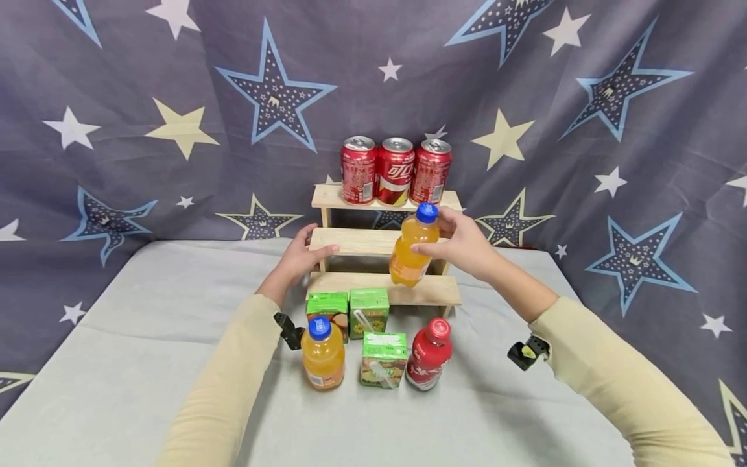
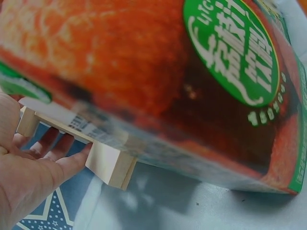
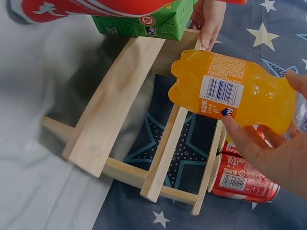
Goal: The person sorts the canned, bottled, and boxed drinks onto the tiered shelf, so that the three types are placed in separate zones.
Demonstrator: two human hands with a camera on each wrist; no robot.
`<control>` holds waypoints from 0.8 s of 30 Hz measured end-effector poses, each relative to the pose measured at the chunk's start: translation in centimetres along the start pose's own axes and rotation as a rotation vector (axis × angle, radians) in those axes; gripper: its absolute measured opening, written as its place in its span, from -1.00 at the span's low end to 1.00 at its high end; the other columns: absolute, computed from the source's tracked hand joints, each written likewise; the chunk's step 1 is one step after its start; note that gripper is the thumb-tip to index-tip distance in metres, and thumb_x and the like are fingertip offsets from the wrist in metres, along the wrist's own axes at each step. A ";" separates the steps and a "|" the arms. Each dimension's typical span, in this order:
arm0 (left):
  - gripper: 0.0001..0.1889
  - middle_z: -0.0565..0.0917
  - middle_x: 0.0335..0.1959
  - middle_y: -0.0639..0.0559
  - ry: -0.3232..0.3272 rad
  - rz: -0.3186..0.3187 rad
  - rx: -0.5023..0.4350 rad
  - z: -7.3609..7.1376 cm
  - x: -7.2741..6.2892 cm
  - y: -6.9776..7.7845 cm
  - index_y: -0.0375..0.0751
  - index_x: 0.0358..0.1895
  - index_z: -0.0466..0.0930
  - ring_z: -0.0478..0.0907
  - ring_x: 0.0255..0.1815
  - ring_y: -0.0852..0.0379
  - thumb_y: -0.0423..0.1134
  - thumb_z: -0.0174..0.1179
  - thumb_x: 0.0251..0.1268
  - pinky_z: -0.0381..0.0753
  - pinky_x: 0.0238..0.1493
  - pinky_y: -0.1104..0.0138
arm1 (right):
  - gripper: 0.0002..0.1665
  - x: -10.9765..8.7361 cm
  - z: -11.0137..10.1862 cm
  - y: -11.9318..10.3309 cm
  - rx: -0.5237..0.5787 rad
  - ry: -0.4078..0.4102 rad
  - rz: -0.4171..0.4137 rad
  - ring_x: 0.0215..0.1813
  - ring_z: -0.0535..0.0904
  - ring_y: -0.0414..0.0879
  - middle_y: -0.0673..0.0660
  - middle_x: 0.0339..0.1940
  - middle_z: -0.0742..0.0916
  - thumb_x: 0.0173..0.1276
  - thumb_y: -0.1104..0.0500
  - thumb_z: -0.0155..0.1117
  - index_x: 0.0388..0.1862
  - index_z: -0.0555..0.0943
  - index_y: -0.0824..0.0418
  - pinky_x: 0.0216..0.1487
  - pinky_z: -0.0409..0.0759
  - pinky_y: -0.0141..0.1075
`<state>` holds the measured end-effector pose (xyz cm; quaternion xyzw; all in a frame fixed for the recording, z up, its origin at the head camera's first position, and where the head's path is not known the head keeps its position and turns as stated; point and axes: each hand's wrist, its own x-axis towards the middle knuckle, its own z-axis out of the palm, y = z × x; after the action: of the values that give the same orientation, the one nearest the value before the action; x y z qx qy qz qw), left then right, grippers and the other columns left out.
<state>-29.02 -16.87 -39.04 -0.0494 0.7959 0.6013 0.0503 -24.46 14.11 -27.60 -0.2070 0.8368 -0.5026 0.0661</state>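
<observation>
My right hand (image 1: 469, 245) holds a bottle of orange soda (image 1: 410, 250) with a blue cap, thumb and fingers round its upper part. The bottle is tilted, in front of the middle step of a three-step wooden shelf (image 1: 353, 241). In the right wrist view its base and barcode label (image 3: 221, 91) show, with the steps behind. My left hand (image 1: 296, 261) grips the left end of the middle step, thumb on top. A large juice box (image 2: 144, 72) covers much of the left wrist view, near that hand (image 2: 33, 167).
Three red soda cans (image 1: 395, 172) stand in a row on the top step. Before the shelf stand several green juice boxes (image 1: 383, 360), another orange soda bottle (image 1: 323, 357) and a red bottle (image 1: 428, 355). A star-patterned cloth (image 1: 274, 104) hangs behind the table.
</observation>
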 end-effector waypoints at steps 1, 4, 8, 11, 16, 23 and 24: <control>-0.03 0.12 0.40 -0.30 0.000 -0.002 -0.003 0.0 0.0 -0.1 -0.01 0.50 -0.21 0.38 0.22 -0.26 -0.11 0.29 0.16 0.56 0.09 0.01 | -0.27 0.2 0.1 -0.1 0.006 -0.003 -0.001 0.15 0.56 0.01 0.17 0.13 0.63 0.11 0.14 0.43 0.27 0.38 0.17 0.12 0.59 -0.12; -0.03 0.12 0.41 -0.29 0.003 -0.010 -0.009 0.0 0.0 -0.2 0.00 0.50 -0.20 0.39 0.22 -0.24 -0.11 0.30 0.15 0.57 0.08 0.02 | -0.26 1.0 0.5 -0.3 0.030 -0.008 0.006 0.15 0.56 0.02 0.19 0.14 0.62 0.11 0.17 0.43 0.28 0.36 0.16 0.08 0.62 -0.12; -0.03 0.12 0.40 -0.27 0.007 -0.011 -0.008 0.1 0.1 -0.2 0.02 0.50 -0.19 0.40 0.20 -0.22 -0.10 0.30 0.15 0.60 0.04 0.06 | -0.24 1.9 1.0 -0.7 0.050 -0.002 0.026 0.13 0.57 0.03 0.19 0.13 0.62 0.12 0.18 0.43 0.30 0.34 0.13 0.01 0.65 -0.14; -0.03 0.13 0.39 -0.28 0.010 -0.002 -0.006 0.2 0.1 -0.1 0.01 0.50 -0.18 0.41 0.19 -0.23 -0.09 0.30 0.15 0.61 0.02 0.07 | -0.24 2.5 1.3 -0.9 0.049 -0.001 0.029 0.13 0.57 0.04 0.20 0.13 0.62 0.13 0.18 0.42 0.30 0.33 0.13 -0.01 0.66 -0.15; -0.03 0.14 0.39 -0.28 0.013 -0.005 -0.012 0.2 0.0 0.1 0.00 0.50 -0.17 0.41 0.19 -0.23 -0.11 0.32 0.13 0.59 0.05 0.06 | -0.26 3.4 1.7 -1.2 0.040 -0.001 0.041 0.12 0.57 0.04 0.19 0.13 0.63 0.13 0.15 0.42 0.28 0.34 0.13 -0.05 0.67 -0.13; -0.03 0.13 0.40 -0.28 0.018 -0.007 0.000 0.1 0.0 0.0 0.00 0.50 -0.17 0.39 0.22 -0.21 -0.08 0.31 0.13 0.59 0.06 0.07 | -0.29 4.6 2.4 -2.0 0.051 0.008 0.032 0.09 0.58 0.04 0.18 0.12 0.63 0.12 0.17 0.43 0.26 0.36 0.14 -0.12 0.69 -0.10; -0.03 0.13 0.40 -0.28 0.018 -0.006 0.002 0.0 -0.1 0.0 0.00 0.50 -0.17 0.39 0.22 -0.21 -0.08 0.31 0.13 0.59 0.06 0.07 | -0.28 4.8 2.6 -2.2 0.050 0.007 0.033 0.09 0.58 0.04 0.18 0.12 0.63 0.12 0.17 0.43 0.26 0.36 0.13 -0.12 0.69 -0.11</control>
<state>-28.97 -16.84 -39.07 -0.0573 0.7968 0.5998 0.0449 -27.39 9.16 -26.51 -0.1899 0.8274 -0.5230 0.0765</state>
